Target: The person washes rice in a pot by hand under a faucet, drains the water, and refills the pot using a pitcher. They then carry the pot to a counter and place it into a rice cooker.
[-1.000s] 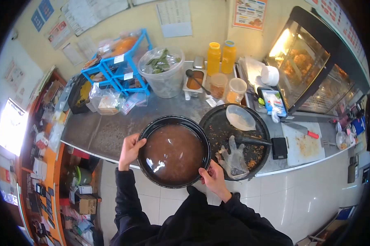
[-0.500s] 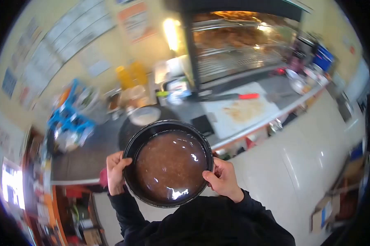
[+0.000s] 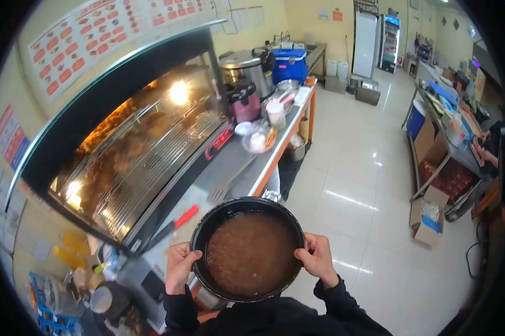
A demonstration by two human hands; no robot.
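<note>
A round black pot (image 3: 199, 246) full of brown, grainy liquid (image 3: 251, 252) is held level in front of my body. My left hand (image 3: 179, 264) grips its left rim, thumb over the edge and fingers underneath. On the opposite side my right hand (image 3: 317, 259) clasps the rim in the same way. Just beyond the pot, on the counter at the left, lie a knife with a red handle (image 3: 186, 216) and a metal spatula (image 3: 219, 192).
A lit glass warming cabinet (image 3: 146, 134) stands along the left wall. Behind it are a purple cooker (image 3: 244, 103) and a blue cooler (image 3: 289, 66). Tiled floor (image 3: 347, 185) runs ahead. At the right, a person's hand (image 3: 489, 158) is near a table; a cardboard box (image 3: 429, 218) sits below.
The view has swung to the right, from the counter toward the aisle and the cooler. The pot is still in both hands, and the counter now lies at the left.
</note>
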